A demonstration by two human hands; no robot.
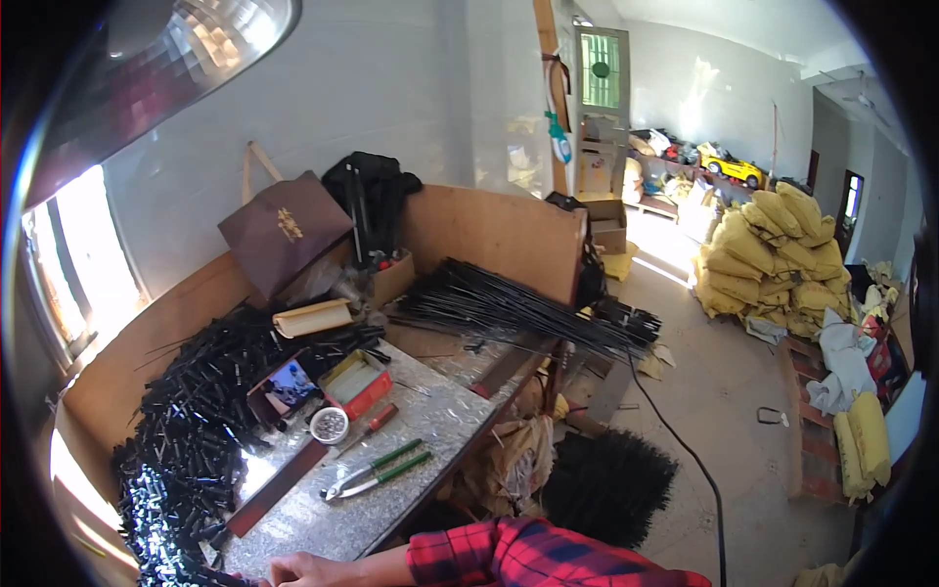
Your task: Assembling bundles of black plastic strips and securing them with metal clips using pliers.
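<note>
My right hand (305, 569) is at the bottom edge of the worktop (391, 519), its arm in a red and black plaid sleeve. The fingers look curled together, but the frame edge cuts them off and hides what they hold. My left hand is out of view. Beyond the right hand lie green-handled pliers (378, 472) and a dark reddish-brown bar (278, 487). Farther back are a red-handled tool (380, 420), a small round white cup (330, 433) of tiny metal pieces, and a red tin (371, 399). A heap of short black parts (191, 421) covers the left side.
A lit phone (289, 384) leans by the heap. Long black rods (499, 305) extend past the worktop's back right. A wooden panel (479, 230) borders the back. A cable (690, 455) crosses the floor near black bristly bundles (606, 484). Yellow sacks (773, 254) are stacked at right.
</note>
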